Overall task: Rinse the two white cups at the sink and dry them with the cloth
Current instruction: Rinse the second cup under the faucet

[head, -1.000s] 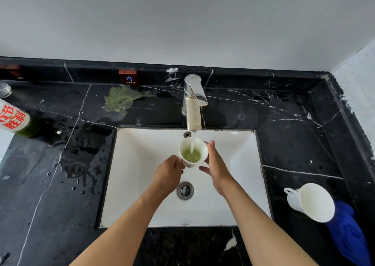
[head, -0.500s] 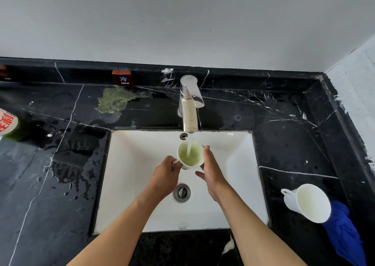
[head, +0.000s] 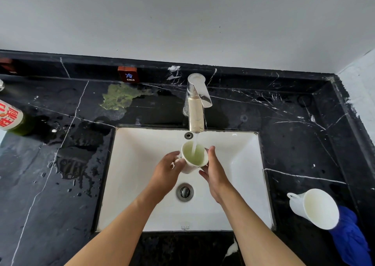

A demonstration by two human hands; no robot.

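since a second ago both hands are bringing the cup (head: 194, 157) lower and tipping its mouth toward the camera, greenish water filling under the tap (head: 196, 105) over the sink (head: 243, 164). left hand (head: 165, 171) is curling round its handle side, right hand (head: 215, 171) is pressing straight fingers against the wall. wet glazed ceramic is likely slippery, brittle and getting heavier; the handle looks safest. the second cup (head: 315, 208) is lying on the blue cloth (head: 351, 237).

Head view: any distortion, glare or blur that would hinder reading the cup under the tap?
Head view: wide-angle bowing bends the counter edges; soft, even light; glare only on the chrome faucet and wet patches left of the sink. The cup, left hand and right hand are sharp.
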